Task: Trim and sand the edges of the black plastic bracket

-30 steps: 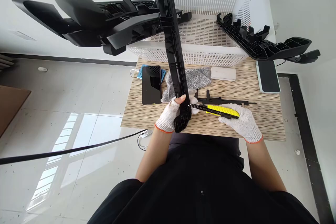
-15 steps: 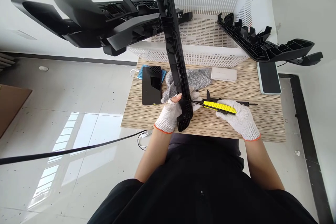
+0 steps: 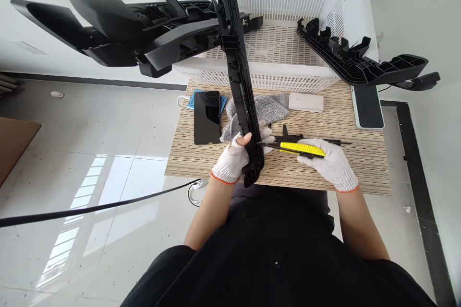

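A long black ribbed plastic trim piece (image 3: 240, 74) stands up from near the table's front edge, its lower end closest to me. My left hand (image 3: 233, 157), in a white glove with the thumb tip bare, is closed around it near that end. In my gloved right hand (image 3: 330, 163) is a yellow and black utility knife (image 3: 301, 148), pointing left. Its blade tip meets or overlaps the trim's lower part beside my left fingers; exact contact is hard to make out. Behind the knife, a black caliper (image 3: 288, 138) lies on the table.
More black trim pieces (image 3: 194, 38) rest over the left side of a white slatted basket (image 3: 288, 74), and another trim piece (image 3: 360, 64) over its right. On the wooden table (image 3: 194, 163) lie a black phone (image 3: 207, 117), a grey cloth (image 3: 272, 108), a white case (image 3: 306, 102) and a pale-framed phone (image 3: 368, 107).
The trim's lower end has shifted slightly toward me. The knife has turned a little, its blade tip now slightly lower and further left on the trim. Both hands keep their holds.
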{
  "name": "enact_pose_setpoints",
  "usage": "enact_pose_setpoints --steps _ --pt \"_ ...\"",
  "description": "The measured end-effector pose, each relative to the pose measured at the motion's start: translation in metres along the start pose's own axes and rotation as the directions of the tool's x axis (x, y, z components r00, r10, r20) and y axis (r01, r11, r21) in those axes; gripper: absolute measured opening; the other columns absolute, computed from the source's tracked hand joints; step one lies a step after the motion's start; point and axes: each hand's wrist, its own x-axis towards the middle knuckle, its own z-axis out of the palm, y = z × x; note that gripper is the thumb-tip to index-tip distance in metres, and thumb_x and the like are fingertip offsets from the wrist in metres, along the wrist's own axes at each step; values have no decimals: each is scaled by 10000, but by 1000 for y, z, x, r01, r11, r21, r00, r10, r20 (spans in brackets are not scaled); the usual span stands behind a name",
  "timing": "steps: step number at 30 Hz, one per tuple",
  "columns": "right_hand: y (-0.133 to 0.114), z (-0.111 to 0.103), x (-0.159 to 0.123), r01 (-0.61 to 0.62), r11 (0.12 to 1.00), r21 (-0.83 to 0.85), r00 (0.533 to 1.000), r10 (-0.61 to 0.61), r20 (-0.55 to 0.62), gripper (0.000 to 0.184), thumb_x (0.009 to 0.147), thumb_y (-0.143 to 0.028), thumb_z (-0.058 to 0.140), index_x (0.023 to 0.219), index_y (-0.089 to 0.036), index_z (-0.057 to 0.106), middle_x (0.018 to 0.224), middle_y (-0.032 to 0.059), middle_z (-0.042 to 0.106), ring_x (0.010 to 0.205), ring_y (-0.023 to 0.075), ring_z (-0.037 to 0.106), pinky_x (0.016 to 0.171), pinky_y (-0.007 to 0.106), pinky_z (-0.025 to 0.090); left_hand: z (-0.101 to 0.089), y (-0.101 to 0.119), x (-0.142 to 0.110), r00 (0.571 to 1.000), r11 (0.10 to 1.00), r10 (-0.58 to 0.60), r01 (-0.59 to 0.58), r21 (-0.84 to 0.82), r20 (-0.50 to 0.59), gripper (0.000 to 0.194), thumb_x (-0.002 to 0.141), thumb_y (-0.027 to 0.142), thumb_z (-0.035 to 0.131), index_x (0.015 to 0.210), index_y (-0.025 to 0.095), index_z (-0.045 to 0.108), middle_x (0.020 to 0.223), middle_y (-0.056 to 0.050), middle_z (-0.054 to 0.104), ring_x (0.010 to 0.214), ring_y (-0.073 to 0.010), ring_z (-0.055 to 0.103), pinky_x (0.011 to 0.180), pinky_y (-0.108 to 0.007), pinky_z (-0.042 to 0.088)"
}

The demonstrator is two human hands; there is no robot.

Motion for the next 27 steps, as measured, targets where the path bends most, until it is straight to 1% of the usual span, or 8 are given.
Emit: enact_pose_setpoints --steps 5,8,11,15,18,21,25,27 --pt "0 0 0 -1 1000 3 999 2 -45 413 837 -458 827 1216 -295 797 1099 16 822 934 236 789 934 407 654 0 0 0 998 1000 -18 19 -16 59 497 764 368 845 1207 187 714 1177 -121 809 1184 -354 755 1127 -557 550" --pt "-1 0 0 17 1000 -15 999 -17 30 407 831 -454 837 1209 -307 803 1101 7 824 988 244 791 984 411 642 -2 1 1 993 999 -54 52 16 103 555 744 391 849 1239 182 712 1219 -138 797 1246 -382 723 1141 -571 530" --pt "-1 0 -1 20 1000 -12 999 -20 -29 403 853 -436 820 1233 -306 793 1127 10 820 1017 250 790 999 412 640 -4 2 1 986 998 -66 64 15 153 582 742 421 838 1255 180 708 1242 -155 785 1340 -417 659 1166 -600 496" --pt "0 -2 -2 1 1000 6 1000 -1 31 408 833 -441 844 1219 -318 799 1114 4 822 1001 252 794 982 409 649 -5 4 1 975 995 -89 80 51 205 616 739 449 849 1278 186 708 1265 -156 776 1344 -418 653 1162 -596 497" --pt "0 -3 -2 18 1000 20 999 -17 -31 414 850 -444 827 1236 -300 791 1152 17 817 1029 250 789 999 414 641 -6 4 1 969 996 -79 67 59 234 633 732 481 871 1278 202 713 1257 -135 778 1323 -401 669 1172 -579 488" --pt "-1 -2 -3 16 1000 20 998 -17 59 406 836 -441 843 1217 -304 802 1146 8 819 1012 235 790 1003 392 636 -8 2 2 963 996 -57 38 77 264 711 715 550 886 1309 207 702 1307 -130 755 1375 -412 627 1215 -585 436" --pt "-2 -1 -2 19 999 28 1000 -19 -8 418 843 -429 835 1238 -297 796 1135 10 819 1004 232 787 1001 391 632 -11 -1 3 965 997 -30 10 81 260 728 743 606 866 1336 220 695 1335 -127 745 1384 -415 617 1242 -620 385" --pt "-2 -1 -1 4 1000 31 999 -6 45 406 830 -430 847 1215 -306 807 1134 6 819 986 232 789 983 392 638 -11 -2 3 965 996 -21 -1 84 260 733 728 626 876 1316 221 711 1314 -123 757 1372 -413 627 1248 -621 377"
